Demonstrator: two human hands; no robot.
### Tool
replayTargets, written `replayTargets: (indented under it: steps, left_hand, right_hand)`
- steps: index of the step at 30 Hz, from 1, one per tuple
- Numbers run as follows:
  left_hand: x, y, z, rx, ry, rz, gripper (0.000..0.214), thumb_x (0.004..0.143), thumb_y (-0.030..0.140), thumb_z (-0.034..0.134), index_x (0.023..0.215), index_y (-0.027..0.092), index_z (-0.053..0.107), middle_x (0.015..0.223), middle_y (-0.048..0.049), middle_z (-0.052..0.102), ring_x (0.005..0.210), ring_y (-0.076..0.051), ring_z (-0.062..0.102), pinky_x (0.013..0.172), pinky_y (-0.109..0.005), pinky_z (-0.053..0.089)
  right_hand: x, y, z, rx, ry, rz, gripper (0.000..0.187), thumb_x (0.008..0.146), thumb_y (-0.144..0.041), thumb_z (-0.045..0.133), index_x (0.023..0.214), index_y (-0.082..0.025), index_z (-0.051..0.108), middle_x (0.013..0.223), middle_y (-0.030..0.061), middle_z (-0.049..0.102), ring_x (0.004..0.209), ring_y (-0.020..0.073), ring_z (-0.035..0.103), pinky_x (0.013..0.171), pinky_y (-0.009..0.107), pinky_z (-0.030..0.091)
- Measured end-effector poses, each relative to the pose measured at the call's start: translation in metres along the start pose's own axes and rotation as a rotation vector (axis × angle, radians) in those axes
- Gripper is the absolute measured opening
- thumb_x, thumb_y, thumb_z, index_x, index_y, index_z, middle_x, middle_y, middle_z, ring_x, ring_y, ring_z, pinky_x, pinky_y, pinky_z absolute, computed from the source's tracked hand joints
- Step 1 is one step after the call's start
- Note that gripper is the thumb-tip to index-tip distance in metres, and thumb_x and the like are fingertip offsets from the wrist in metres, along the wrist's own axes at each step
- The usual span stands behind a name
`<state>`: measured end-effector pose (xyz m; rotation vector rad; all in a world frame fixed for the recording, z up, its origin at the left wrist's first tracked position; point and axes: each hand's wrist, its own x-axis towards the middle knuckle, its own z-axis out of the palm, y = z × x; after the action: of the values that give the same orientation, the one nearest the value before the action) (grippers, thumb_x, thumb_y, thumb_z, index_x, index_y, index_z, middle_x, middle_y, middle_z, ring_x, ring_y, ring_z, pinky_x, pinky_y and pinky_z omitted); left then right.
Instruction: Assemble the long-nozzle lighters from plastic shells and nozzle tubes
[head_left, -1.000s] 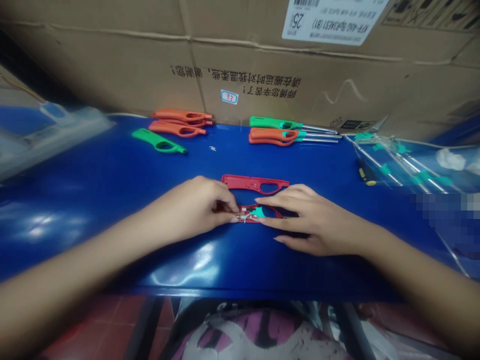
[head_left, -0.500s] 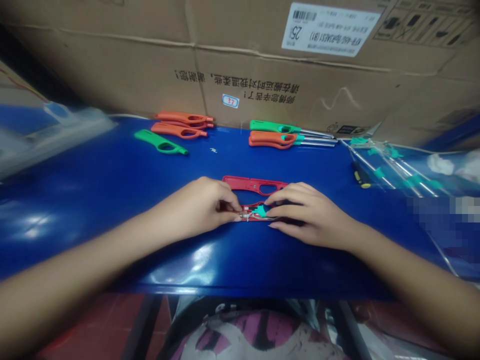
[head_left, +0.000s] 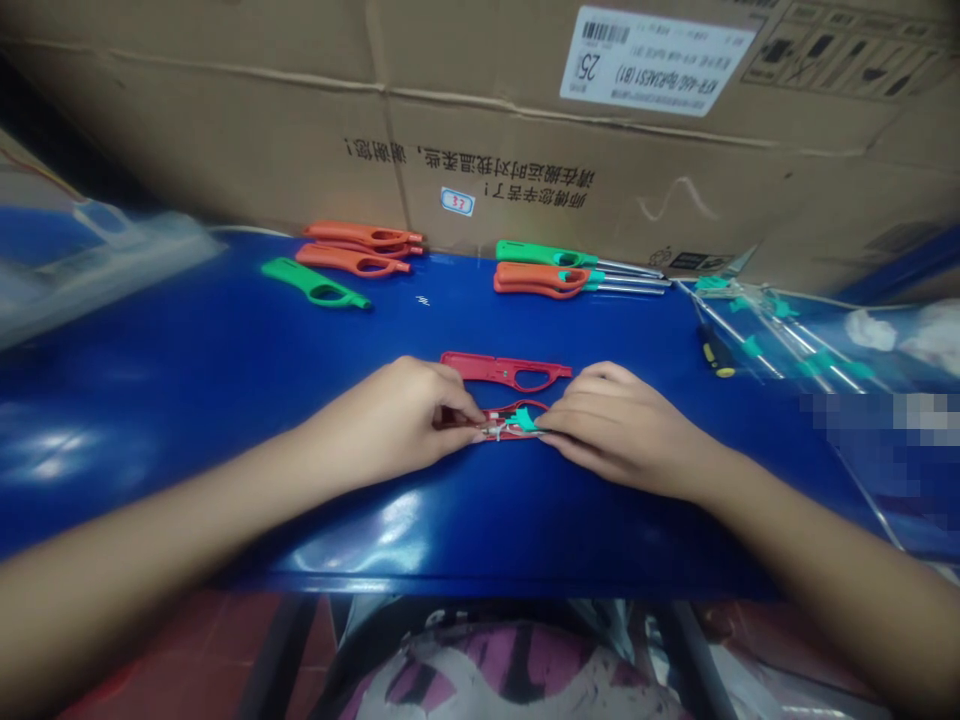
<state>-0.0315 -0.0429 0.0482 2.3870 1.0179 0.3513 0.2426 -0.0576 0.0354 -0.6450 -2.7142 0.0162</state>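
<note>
An opened red lighter half-shell (head_left: 513, 437) lies on the blue table near its middle, with thin wires and a teal trigger (head_left: 523, 420) inside it. My left hand (head_left: 405, 412) pinches its left end between thumb and fingers. At the right end, my right hand (head_left: 634, 432) is closed, thumb below and fingers above, covering that end. What exactly lies under those fingertips is hidden. Just behind, the other red half-shell (head_left: 480, 367) lies flat with its inner side up, touched by neither hand.
Orange lighter handles (head_left: 341, 258) and a green handle (head_left: 304, 280) lie at back left. Lighters with metal tubes (head_left: 544, 278) rest by the cardboard box (head_left: 262, 130). A screwdriver (head_left: 718, 352) and several metal tubes with teal parts (head_left: 806, 335) are at right.
My right hand's fingers have come together and drawn slightly right, from spread over the teal trigger to closed at the half-shell's right end. My left hand keeps its pinch.
</note>
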Motion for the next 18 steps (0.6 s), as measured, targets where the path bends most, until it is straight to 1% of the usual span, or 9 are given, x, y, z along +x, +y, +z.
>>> replayTargets:
  steps: [4, 10, 12, 13, 15, 18]
  left_hand:
    - [0.0007, -0.0010, 0.0009, 0.002, -0.011, -0.010, 0.014, 0.087, 0.023, 0.071, 0.097, 0.023, 0.081, 0.087, -0.0034, 0.075, 0.071, -0.015, 0.067, 0.070, -0.027, 0.052]
    - [-0.0004, 0.0037, 0.0009, 0.009, 0.034, 0.026, 0.013, 0.086, 0.024, 0.070, 0.096, 0.021, 0.077, 0.084, -0.0014, 0.074, 0.069, -0.014, 0.065, 0.063, -0.024, 0.048]
    - [-0.0013, 0.0064, 0.0014, 0.036, 0.062, 0.051, 0.016, 0.086, 0.026, 0.069, 0.100, 0.021, 0.074, 0.089, -0.0014, 0.073, 0.074, -0.014, 0.065, 0.064, -0.024, 0.048]
    - [-0.0017, 0.0074, 0.0020, 0.060, 0.070, 0.077, 0.017, 0.087, 0.027, 0.068, 0.103, 0.021, 0.073, 0.094, -0.0022, 0.073, 0.080, -0.016, 0.066, 0.067, -0.025, 0.049]
    - [-0.0021, 0.0080, 0.0041, 0.125, 0.061, 0.169, 0.019, 0.091, 0.027, 0.063, 0.107, 0.022, 0.071, 0.106, -0.0046, 0.071, 0.095, -0.019, 0.065, 0.080, -0.029, 0.051]
    - [-0.0020, 0.0056, 0.0092, 0.232, 0.015, 0.322, 0.026, 0.097, 0.028, 0.056, 0.119, 0.025, 0.069, 0.126, -0.0081, 0.064, 0.116, -0.025, 0.058, 0.099, -0.039, 0.047]
  right_hand:
    - [0.0000, -0.0005, -0.0032, -0.060, 0.005, -0.069, 0.018, 0.100, -0.018, 0.052, 0.106, -0.015, 0.068, 0.089, 0.0061, 0.075, 0.086, 0.0185, 0.064, 0.088, 0.038, 0.045]
    - [0.0000, 0.0002, -0.0015, 0.020, -0.021, 0.029, 0.019, 0.100, -0.020, 0.051, 0.106, -0.017, 0.069, 0.093, 0.0063, 0.075, 0.090, 0.0188, 0.065, 0.089, 0.038, 0.045]
    - [-0.0001, 0.0003, -0.0013, 0.038, -0.028, 0.040, 0.019, 0.100, -0.022, 0.052, 0.105, -0.017, 0.070, 0.093, 0.0062, 0.075, 0.091, 0.0191, 0.065, 0.089, 0.039, 0.044]
    - [-0.0002, 0.0004, -0.0015, 0.041, -0.032, 0.042, 0.019, 0.100, -0.024, 0.053, 0.105, -0.017, 0.070, 0.093, 0.0061, 0.075, 0.091, 0.0193, 0.065, 0.090, 0.039, 0.044]
    - [-0.0005, 0.0004, -0.0017, 0.033, -0.037, 0.044, 0.019, 0.100, -0.026, 0.053, 0.105, -0.017, 0.070, 0.093, 0.0059, 0.075, 0.091, 0.0195, 0.064, 0.090, 0.039, 0.043]
    - [-0.0012, 0.0007, -0.0016, 0.017, -0.043, 0.047, 0.021, 0.102, -0.024, 0.051, 0.105, -0.017, 0.070, 0.093, 0.0063, 0.075, 0.091, 0.0194, 0.064, 0.090, 0.039, 0.042]
